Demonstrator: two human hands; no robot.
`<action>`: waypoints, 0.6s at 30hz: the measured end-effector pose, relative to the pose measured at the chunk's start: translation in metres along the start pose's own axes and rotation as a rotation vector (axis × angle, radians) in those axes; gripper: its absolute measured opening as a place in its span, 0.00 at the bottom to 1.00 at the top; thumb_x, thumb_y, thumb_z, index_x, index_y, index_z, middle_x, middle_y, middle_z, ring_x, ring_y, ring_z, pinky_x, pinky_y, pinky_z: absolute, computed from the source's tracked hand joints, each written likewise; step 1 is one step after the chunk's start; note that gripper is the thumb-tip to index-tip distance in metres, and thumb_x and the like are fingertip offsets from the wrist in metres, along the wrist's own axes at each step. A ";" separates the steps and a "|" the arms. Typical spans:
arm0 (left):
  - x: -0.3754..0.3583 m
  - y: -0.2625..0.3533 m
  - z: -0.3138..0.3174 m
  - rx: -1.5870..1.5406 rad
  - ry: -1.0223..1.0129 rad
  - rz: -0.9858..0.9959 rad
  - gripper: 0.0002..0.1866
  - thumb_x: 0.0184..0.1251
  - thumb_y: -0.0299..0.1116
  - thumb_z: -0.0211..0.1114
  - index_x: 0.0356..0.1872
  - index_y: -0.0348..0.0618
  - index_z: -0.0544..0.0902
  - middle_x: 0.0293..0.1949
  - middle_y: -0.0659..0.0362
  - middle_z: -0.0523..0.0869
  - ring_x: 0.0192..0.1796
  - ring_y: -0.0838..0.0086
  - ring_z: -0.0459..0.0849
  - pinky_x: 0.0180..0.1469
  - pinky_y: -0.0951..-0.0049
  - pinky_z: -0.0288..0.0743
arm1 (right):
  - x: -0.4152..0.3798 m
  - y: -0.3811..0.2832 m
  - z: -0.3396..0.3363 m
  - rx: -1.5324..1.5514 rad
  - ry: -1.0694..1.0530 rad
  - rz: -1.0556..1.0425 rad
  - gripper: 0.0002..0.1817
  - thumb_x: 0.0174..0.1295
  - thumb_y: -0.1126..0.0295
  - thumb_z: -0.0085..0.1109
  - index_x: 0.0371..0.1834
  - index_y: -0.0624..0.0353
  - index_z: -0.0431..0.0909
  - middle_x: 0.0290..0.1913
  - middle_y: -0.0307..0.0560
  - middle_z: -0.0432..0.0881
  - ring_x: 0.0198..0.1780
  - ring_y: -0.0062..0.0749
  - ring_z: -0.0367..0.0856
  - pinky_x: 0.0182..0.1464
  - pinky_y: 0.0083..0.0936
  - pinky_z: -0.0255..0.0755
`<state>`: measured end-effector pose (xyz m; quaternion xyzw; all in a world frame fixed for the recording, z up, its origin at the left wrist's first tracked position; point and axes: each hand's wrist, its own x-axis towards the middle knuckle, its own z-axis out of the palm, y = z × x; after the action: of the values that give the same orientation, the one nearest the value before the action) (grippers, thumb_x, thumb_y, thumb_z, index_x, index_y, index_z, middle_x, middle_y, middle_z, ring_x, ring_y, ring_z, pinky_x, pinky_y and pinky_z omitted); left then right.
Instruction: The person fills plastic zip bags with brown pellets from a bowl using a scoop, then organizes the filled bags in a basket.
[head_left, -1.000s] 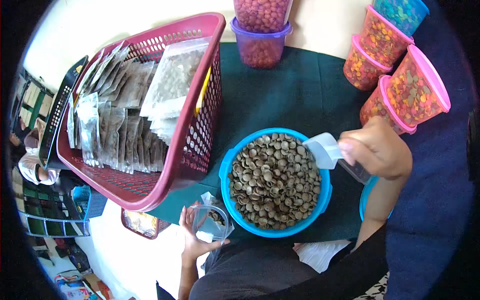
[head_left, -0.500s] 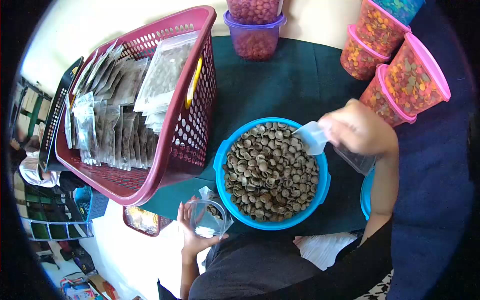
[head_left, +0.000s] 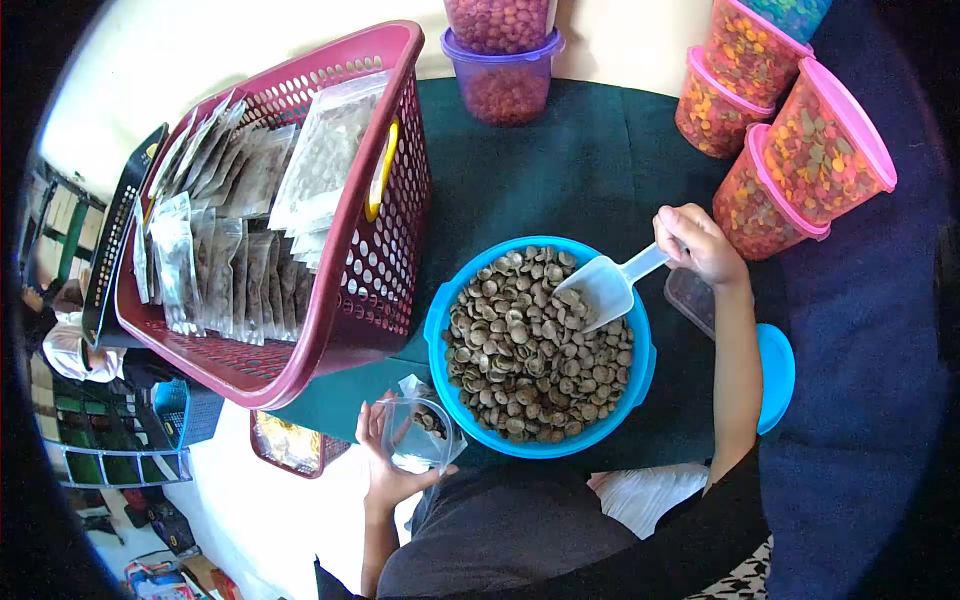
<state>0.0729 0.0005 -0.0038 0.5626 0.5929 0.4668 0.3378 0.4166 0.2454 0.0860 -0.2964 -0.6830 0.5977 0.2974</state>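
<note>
A round blue tub [head_left: 437,370] holds a heap of brown disc-shaped pieces [head_left: 525,340]. My right hand [head_left: 703,245] is closed around the handle of a translucent plastic scoop [head_left: 605,290], whose tip is dug into the pieces at the tub's upper right. To the left of the tub, my left hand [head_left: 390,475] grips a clear round plastic piece with a wide rim [head_left: 420,462], fingers and thumb around its sides. A clear plastic bag [head_left: 412,385] shows with it, and a few brown pieces lie inside; how the two join is hard to make out.
Left stands a maroon basket [head_left: 300,370] of filled clear bags [head_left: 330,150]. Pink-lidded tubs of orange pieces [head_left: 820,150] are stacked upper right, and a purple-lidded tub [head_left: 500,85] sits at the back. A blue lid [head_left: 776,380] lies beyond my right forearm.
My right hand has turned and steadied, and the scoop has gone from the tub's right rim down into the brown pieces. My left hand stays in nearly the same place.
</note>
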 end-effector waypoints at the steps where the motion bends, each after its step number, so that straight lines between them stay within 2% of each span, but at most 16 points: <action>1: 0.000 0.000 0.000 0.000 0.002 0.000 0.66 0.20 0.37 0.79 0.61 0.44 0.36 0.57 0.44 0.54 0.61 0.56 0.57 0.57 0.53 0.62 | -0.002 0.005 0.002 0.037 0.026 -0.006 0.24 0.64 0.57 0.34 0.10 0.55 0.61 0.11 0.30 0.56 0.12 0.12 0.50 0.15 0.13 0.44; 4: -0.001 -0.002 0.000 0.004 0.003 0.004 0.66 0.20 0.37 0.79 0.61 0.44 0.36 0.57 0.45 0.54 0.61 0.56 0.57 0.57 0.53 0.62 | -0.012 0.017 0.014 0.106 0.087 -0.013 0.24 0.64 0.57 0.33 0.10 0.55 0.60 0.09 0.31 0.56 0.12 0.14 0.51 0.14 0.14 0.45; 6: -0.003 -0.006 -0.001 0.017 0.000 -0.006 0.68 0.18 0.44 0.79 0.61 0.50 0.35 0.60 0.45 0.52 0.62 0.54 0.55 0.57 0.51 0.60 | -0.021 0.022 0.021 0.185 0.205 0.012 0.24 0.64 0.57 0.33 0.10 0.55 0.60 0.09 0.32 0.56 0.11 0.14 0.52 0.14 0.15 0.46; 9: -0.003 -0.009 -0.002 0.044 -0.005 0.033 0.68 0.18 0.45 0.79 0.61 0.48 0.35 0.60 0.44 0.52 0.62 0.54 0.55 0.58 0.51 0.57 | -0.038 0.027 0.039 0.223 0.345 -0.001 0.24 0.64 0.58 0.32 0.10 0.55 0.60 0.09 0.34 0.58 0.10 0.15 0.53 0.13 0.14 0.47; 10: -0.002 -0.008 -0.001 0.040 0.001 0.032 0.68 0.18 0.45 0.79 0.61 0.48 0.35 0.60 0.44 0.52 0.62 0.54 0.55 0.58 0.51 0.57 | -0.044 0.029 0.045 0.217 0.434 -0.024 0.24 0.64 0.58 0.32 0.10 0.55 0.60 0.08 0.34 0.58 0.10 0.15 0.54 0.13 0.14 0.47; 12: -0.002 -0.006 -0.001 0.021 0.001 0.056 0.66 0.20 0.38 0.79 0.61 0.42 0.36 0.58 0.42 0.54 0.61 0.55 0.57 0.61 0.55 0.51 | -0.055 0.028 0.060 0.226 0.512 -0.044 0.24 0.65 0.58 0.31 0.12 0.55 0.61 0.08 0.34 0.58 0.09 0.15 0.53 0.13 0.13 0.47; 16: -0.001 -0.010 -0.002 0.000 -0.005 0.089 0.66 0.21 0.38 0.79 0.61 0.42 0.36 0.58 0.42 0.54 0.61 0.55 0.57 0.62 0.56 0.50 | -0.071 0.034 0.090 0.282 0.642 -0.095 0.23 0.65 0.58 0.30 0.13 0.54 0.61 0.06 0.33 0.56 0.08 0.14 0.51 0.11 0.13 0.44; 18: 0.000 -0.010 -0.003 -0.012 -0.013 0.102 0.66 0.21 0.38 0.79 0.61 0.42 0.36 0.58 0.42 0.54 0.61 0.55 0.57 0.62 0.57 0.50 | -0.077 0.041 0.100 0.455 0.803 -0.076 0.23 0.65 0.56 0.29 0.14 0.53 0.60 0.06 0.32 0.55 0.07 0.14 0.50 0.10 0.13 0.42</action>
<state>0.0671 0.0007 -0.0120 0.5930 0.5583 0.4834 0.3209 0.3919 0.1274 0.0299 -0.4064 -0.3755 0.5591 0.6174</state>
